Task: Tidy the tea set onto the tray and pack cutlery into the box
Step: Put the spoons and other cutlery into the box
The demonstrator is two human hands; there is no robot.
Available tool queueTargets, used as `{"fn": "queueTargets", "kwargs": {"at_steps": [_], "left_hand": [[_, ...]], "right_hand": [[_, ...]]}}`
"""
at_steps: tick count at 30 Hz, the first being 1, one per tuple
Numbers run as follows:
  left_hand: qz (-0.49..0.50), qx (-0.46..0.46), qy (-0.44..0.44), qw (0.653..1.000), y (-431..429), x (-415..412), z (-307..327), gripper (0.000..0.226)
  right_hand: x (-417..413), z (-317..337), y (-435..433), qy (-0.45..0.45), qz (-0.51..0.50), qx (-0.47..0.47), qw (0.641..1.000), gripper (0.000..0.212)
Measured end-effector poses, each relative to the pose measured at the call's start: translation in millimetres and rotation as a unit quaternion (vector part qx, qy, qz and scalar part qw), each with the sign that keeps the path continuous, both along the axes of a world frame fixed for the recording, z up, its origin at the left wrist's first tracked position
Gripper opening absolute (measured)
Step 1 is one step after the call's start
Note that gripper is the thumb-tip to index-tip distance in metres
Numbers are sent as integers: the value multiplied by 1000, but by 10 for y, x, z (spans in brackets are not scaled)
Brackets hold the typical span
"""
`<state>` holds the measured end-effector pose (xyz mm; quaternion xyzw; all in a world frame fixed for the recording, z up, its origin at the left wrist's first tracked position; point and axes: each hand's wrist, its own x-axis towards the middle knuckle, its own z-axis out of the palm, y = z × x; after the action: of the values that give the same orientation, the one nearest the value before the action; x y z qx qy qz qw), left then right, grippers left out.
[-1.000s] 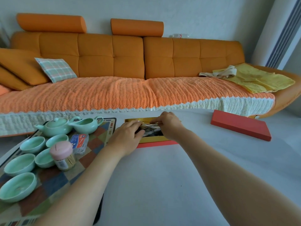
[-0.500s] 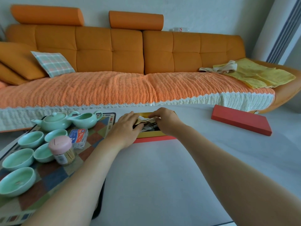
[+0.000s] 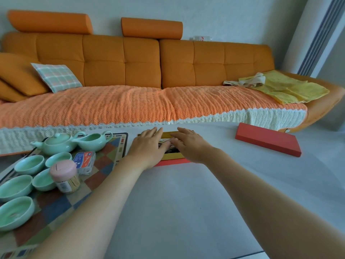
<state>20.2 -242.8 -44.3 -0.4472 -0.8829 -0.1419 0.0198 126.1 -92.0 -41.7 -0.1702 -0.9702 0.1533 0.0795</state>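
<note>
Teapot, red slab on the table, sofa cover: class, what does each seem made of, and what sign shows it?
Teapot: probably glazed ceramic; pale green, smooth, soft sheen.
Red slab: likely matte card or board; flat faces, sharp edges, no gloss.
Sofa cover: knitted or woven textile; ribbed texture, scalloped cream border.
</note>
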Motion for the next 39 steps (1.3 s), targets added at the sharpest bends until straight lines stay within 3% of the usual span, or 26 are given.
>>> {"fn": "queueTargets", "kwargs": {"at_steps": [4,10,15,22,27,32,39], "left_hand": [[-50,89,14,995,268,340,110,58],[-81,103,-2,991,1098,813,275,53],[-107,54,-57,991,1907,1162,178,58],[-109,-33,-139,984,2671,1287,-96,65],[-99,-39,-113,988,2901,1319,-212,75],[-99,59,-186,976,2770,1293,-188,67],[-55,161,-212,962,2226,1161,-40,58]], "right_hand": [[324,101,297,81,-61,-7,995,47],[998,0,1023,78,-151,-20,985,43],[1443,-159,1618,103,-269,-29,957,44],[1817,-401,2155,34,-420,-1,907,57],[1878,-385,2225,44,-433,-16,900,64],[1814,-318,2152,78,-429,-58,898,69],[1570,-220,1746,72,-372,-68,923,66]]}}
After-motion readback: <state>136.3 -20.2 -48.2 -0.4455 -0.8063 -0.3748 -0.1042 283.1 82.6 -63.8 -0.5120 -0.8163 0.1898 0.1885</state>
